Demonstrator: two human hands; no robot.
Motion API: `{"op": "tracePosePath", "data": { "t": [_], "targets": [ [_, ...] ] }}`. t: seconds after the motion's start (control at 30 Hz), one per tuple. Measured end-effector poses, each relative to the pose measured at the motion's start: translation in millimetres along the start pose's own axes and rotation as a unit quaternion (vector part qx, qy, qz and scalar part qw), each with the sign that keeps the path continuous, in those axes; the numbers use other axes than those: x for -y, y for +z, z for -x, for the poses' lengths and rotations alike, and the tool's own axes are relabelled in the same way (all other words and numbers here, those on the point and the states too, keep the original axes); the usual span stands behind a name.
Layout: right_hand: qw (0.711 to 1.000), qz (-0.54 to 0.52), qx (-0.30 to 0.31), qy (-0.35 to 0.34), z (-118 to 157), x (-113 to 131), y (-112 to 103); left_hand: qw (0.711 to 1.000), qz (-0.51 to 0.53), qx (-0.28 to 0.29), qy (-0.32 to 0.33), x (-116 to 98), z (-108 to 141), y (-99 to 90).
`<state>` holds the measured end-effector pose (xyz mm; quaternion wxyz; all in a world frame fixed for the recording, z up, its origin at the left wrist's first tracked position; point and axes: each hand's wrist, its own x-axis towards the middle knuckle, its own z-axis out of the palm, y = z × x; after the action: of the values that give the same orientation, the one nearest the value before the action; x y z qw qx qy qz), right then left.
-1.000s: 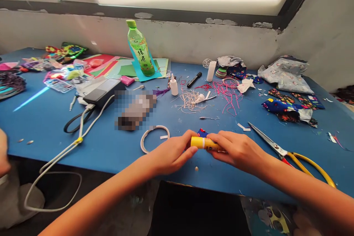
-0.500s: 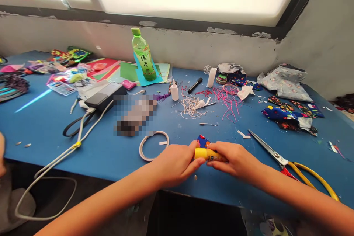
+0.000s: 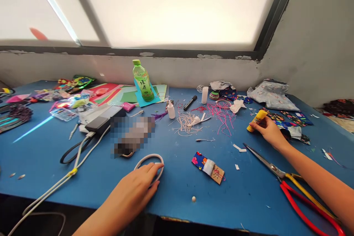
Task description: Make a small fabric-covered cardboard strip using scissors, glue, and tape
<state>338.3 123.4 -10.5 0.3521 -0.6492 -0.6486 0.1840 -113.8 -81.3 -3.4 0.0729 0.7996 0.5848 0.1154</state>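
Note:
My left hand (image 3: 135, 188) has its fingers closed over the near right side of a narrow white roll of tape (image 3: 149, 156), whose far rim shows beyond them. Out to the right, my right hand (image 3: 269, 132) grips a yellow glue stick (image 3: 256, 120), tilted just above the table. Between my hands lies a small cardboard strip (image 3: 218, 174), part wrapped in blue flowered fabric (image 3: 199, 159) with white padding (image 3: 209, 167) at the middle. A small whitish bead-like bit (image 3: 194, 199) sits nearer the table edge.
Large scissors (image 3: 280, 173) lie under my right forearm. Behind are white cords (image 3: 188, 122), pink cords (image 3: 221, 114), a small white bottle (image 3: 171, 110), a black marker (image 3: 190, 103) and a green tea bottle (image 3: 143, 84). A power bank (image 3: 106, 118) with cables and a blurred-out object (image 3: 135, 136) lie left.
Both hands were together on the glue stick. My right hand has carried it right, while my left hand has moved left onto the tape roll. The fabric-covered cardboard now lies uncovered. The view has tilted up.

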Motion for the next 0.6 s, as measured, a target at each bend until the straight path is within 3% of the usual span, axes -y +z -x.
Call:
{"op": "tracePosePath", "data": {
  "t": [0.17,0.3,0.43,0.6],
  "targets": [
    [1.000,0.021,0.020,-0.002,8,2,1,0.988,0.130,-0.079,0.036,-14,-12,-14.3],
    [0.999,0.031,-0.005,-0.020,20,3,1,0.937,0.307,-0.164,0.001,-34,-13,-21.3],
    [0.996,0.069,-0.035,-0.045,51,14,-16,0.889,0.428,-0.158,-0.043,-46,-15,-12.1],
    [0.987,0.152,-0.025,-0.044,119,15,-59,0.862,0.487,-0.126,-0.052,-48,-12,5.7]
  ]
}}
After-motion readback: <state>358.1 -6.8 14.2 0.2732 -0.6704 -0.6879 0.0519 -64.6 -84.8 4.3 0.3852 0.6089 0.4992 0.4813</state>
